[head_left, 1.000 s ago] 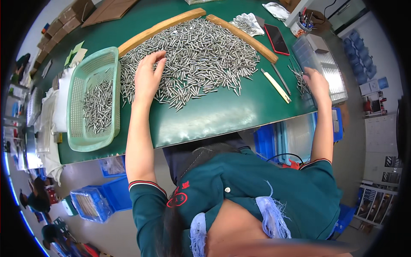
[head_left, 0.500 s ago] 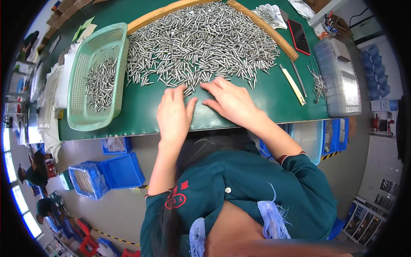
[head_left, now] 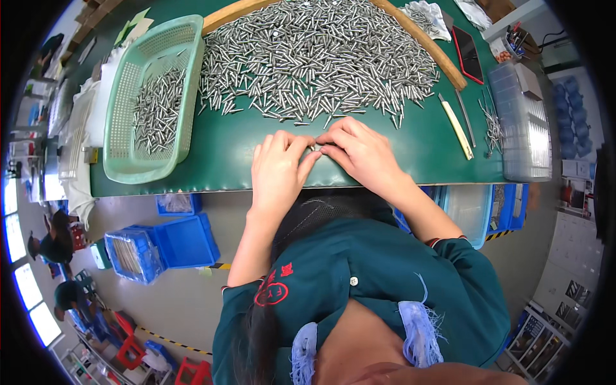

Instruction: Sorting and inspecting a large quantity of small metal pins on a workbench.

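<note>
Green matting covers the tabletop [head_left: 212, 154], and at its near edge a few small metal pins [head_left: 316, 148] sit pinched between the two hands, just short of the big heap. The left hand [head_left: 277, 168] lies palm down with its fingertips [head_left: 307, 142] curled in on those pins, and the right hand [head_left: 360, 151] meets it from the other side, thumb and forefinger closed on the same little cluster (how many pins each grip actually has is too small to tell). Just beyond the knuckles spreads the pile of loose metal pins [head_left: 314, 61], hemmed at the back by a curved wooden strip [head_left: 423, 42]. To the left stands a pale green plastic basket [head_left: 186, 131] holding a smaller lot of pins. To the right lie a cream-handled tool [head_left: 456, 126], a dark phone [head_left: 470, 54] and a clear plastic box [head_left: 527, 128]. Below the tabletop's edge, blue bins [head_left: 183, 240] stand on the floor.
</note>
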A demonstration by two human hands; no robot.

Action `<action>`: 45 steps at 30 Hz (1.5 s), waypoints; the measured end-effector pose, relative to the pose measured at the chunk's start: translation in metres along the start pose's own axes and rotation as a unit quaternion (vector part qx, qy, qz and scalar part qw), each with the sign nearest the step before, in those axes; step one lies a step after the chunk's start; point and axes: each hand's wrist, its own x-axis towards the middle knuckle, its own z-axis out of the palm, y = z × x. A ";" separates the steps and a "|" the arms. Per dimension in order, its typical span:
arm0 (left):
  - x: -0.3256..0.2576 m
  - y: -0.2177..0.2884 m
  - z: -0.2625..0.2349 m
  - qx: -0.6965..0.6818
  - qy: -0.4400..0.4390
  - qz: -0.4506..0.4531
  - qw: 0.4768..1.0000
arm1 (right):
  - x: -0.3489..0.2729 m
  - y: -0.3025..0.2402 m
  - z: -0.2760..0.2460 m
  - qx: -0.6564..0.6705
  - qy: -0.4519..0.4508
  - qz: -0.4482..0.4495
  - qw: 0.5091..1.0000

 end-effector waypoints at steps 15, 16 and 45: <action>0.006 -0.001 -0.005 -0.004 0.017 -0.027 0.999 | 0.002 -0.011 0.005 -0.010 -0.006 0.028 1.000; 0.005 -0.004 -0.005 0.001 0.014 -0.010 1.000 | 0.000 -0.009 0.004 -0.010 -0.006 0.030 1.000; 0.013 -0.011 -0.002 -0.019 0.062 0.035 0.997 | 0.008 0.024 -0.038 -0.205 -0.071 -0.102 0.971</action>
